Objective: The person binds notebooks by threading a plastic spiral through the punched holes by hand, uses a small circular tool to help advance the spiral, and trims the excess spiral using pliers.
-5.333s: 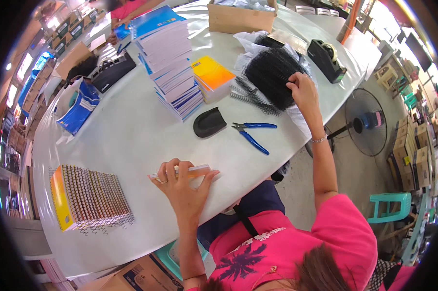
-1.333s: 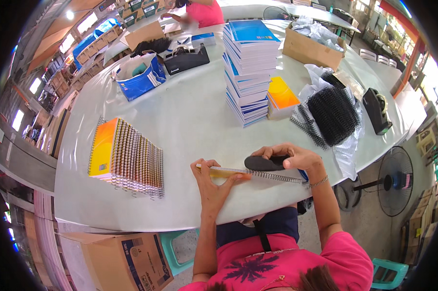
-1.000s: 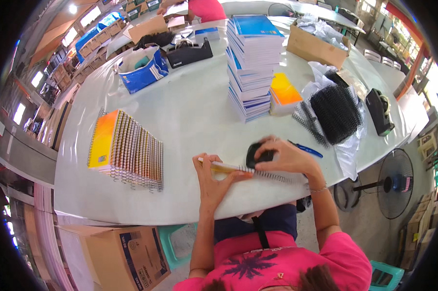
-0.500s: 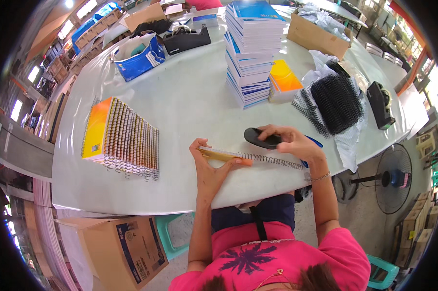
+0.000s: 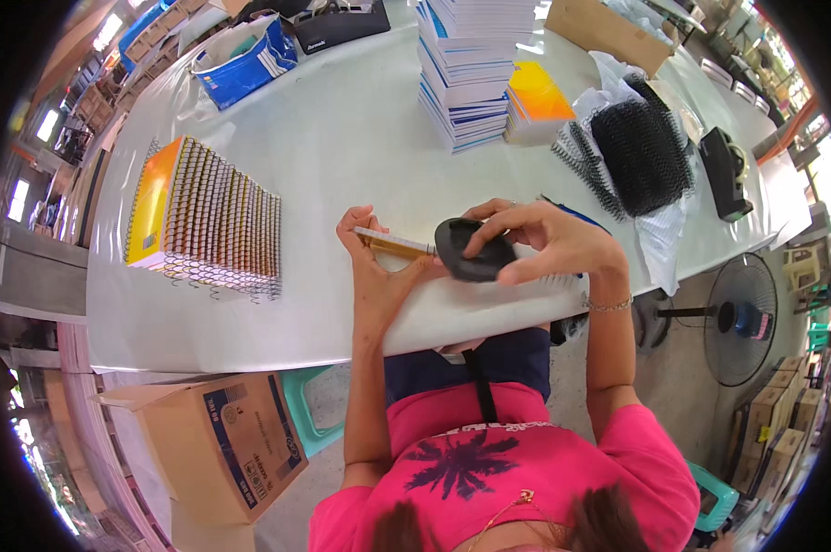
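Both hands were occupied above the front part of the desk. The left hand grasped a thin notebook, fingers behind its far side and thumb toward its right end, a pale edge facing upward. The right hand grasped a black oval piece with a hollowed face, its fingers reaching over the hollow and its thumb near the lower right rim. This piece was at the notebook's right end, between the 2 hands, and hid most of a wire coil; a short, blurred stretch showed below the right hand. Whether the piece touched the coil could not be told.

Blue-handled pliers lay just behind the right hand, partly covered by it. To the left, well apart from the hands, stood a block of coil-bound notebooks with a yellow and orange cover at its left end. Farther back rose a tall stack of books, with a short pile of orange and yellow books just beside it. Right of that pile lay a heap of black coils on white plastic wrapping, with a black tape dispenser near. A blue bag stood at the back left.
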The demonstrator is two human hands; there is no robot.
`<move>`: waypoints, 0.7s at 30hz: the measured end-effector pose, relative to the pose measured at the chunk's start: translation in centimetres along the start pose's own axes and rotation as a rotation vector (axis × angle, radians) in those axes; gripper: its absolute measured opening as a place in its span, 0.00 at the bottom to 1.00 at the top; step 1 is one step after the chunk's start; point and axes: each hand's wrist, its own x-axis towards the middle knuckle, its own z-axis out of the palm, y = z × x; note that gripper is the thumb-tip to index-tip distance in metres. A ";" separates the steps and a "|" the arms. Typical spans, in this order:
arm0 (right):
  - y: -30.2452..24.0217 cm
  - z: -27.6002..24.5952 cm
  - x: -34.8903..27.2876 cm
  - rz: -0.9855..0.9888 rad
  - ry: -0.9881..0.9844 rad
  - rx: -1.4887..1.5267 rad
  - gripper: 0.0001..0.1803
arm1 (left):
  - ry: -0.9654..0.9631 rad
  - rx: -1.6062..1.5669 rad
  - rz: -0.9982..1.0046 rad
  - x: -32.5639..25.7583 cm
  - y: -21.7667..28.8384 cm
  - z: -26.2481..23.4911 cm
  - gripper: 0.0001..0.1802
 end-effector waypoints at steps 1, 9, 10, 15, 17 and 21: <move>-0.5 0.0 0.0 0.018 -0.034 -0.066 0.26 | -0.006 -0.002 -0.016 0.1 0.1 0.0 0.58; 2.4 -0.1 1.1 0.028 0.105 0.099 0.24 | -0.033 -0.008 -0.022 0.3 1.1 0.2 0.57; 2.3 0.1 1.1 0.043 0.102 0.003 0.24 | -0.033 -0.009 -0.036 0.3 1.2 0.2 0.57; -0.9 0.8 0.8 0.055 0.029 -0.149 0.23 | -0.073 -0.046 -0.036 1.0 0.7 -0.5 0.59; -1.3 1.0 0.9 0.012 0.064 -0.199 0.23 | -0.102 -0.118 -0.120 0.6 1.5 -0.4 0.59; -0.6 1.0 1.8 0.085 0.123 -0.358 0.24 | -0.176 -0.049 -0.067 0.7 1.4 -1.2 0.57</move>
